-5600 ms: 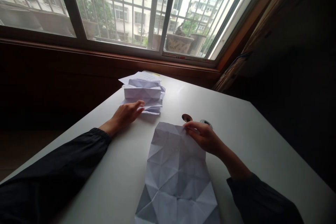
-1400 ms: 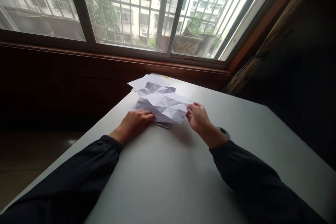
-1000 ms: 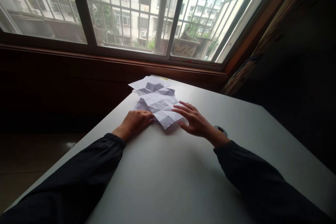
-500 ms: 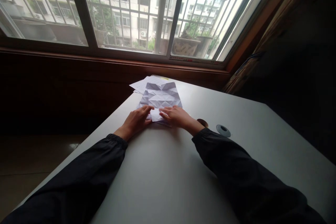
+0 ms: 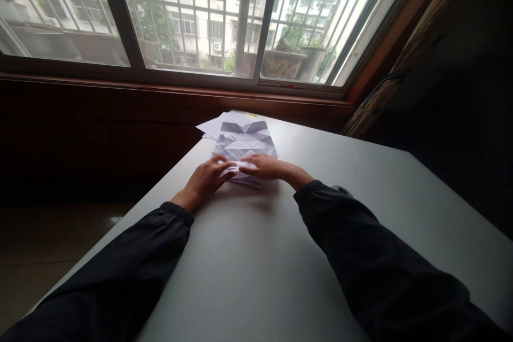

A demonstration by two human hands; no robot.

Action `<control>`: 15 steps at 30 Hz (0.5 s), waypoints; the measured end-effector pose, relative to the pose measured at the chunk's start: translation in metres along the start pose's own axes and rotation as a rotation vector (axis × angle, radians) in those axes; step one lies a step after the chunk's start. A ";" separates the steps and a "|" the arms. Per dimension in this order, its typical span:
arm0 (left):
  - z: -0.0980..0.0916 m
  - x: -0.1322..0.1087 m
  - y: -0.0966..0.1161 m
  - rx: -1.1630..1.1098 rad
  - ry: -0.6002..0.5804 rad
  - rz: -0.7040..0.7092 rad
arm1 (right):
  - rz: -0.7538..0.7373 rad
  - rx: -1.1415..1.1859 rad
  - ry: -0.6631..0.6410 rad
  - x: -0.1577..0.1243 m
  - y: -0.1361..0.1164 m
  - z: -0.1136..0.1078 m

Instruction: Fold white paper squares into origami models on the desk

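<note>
A creased white paper sheet (image 5: 245,141) lies on top of a small stack of folded papers at the far left of the white table (image 5: 360,192). My left hand (image 5: 206,179) rests on the near left corner of the sheet, fingers stretched onto the paper. My right hand (image 5: 266,166) lies flat across the sheet's near edge, fingers extended and pointing left toward the left hand's fingertips. Both hands press down on the paper. Dark sleeves cover both forearms.
Flat white sheets (image 5: 218,123) stick out under the stack toward the window. A small round object (image 5: 340,189) peeks from behind my right sleeve. A dark wooden sill (image 5: 160,91) and barred window stand beyond the table; the table's left edge drops to the floor.
The creased sheet was carried from the table's middle onto the stack. My right hand let go of its edge and now lies flat on it; both hands have drawn closer together.
</note>
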State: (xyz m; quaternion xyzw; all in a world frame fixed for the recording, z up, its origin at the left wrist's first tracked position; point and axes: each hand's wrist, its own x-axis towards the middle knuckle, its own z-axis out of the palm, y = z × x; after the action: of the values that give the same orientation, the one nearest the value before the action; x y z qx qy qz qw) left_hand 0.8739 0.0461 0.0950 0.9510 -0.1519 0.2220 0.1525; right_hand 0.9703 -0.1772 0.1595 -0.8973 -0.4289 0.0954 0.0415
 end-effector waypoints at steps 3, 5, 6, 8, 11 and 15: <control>0.001 0.001 0.001 -0.022 0.006 -0.070 | -0.089 0.115 0.005 -0.005 0.010 -0.006; 0.001 0.002 0.001 -0.067 0.038 -0.121 | -0.087 0.133 0.051 -0.005 0.013 -0.007; 0.001 0.002 0.001 -0.095 0.057 -0.142 | -0.072 0.121 0.070 -0.003 0.012 -0.006; 0.002 0.002 0.000 -0.150 0.092 -0.176 | -0.053 0.101 0.090 0.002 0.009 -0.005; 0.003 0.002 -0.001 -0.198 0.134 -0.212 | -0.058 0.086 0.105 0.013 -0.002 0.000; 0.004 0.001 0.000 -0.130 0.150 -0.228 | -0.067 0.093 0.146 0.024 -0.020 0.014</control>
State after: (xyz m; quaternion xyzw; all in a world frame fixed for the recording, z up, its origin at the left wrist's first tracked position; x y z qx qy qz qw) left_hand 0.8766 0.0444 0.0920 0.9310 -0.0451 0.2632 0.2489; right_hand 0.9667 -0.1456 0.1454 -0.8841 -0.4497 0.0481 0.1175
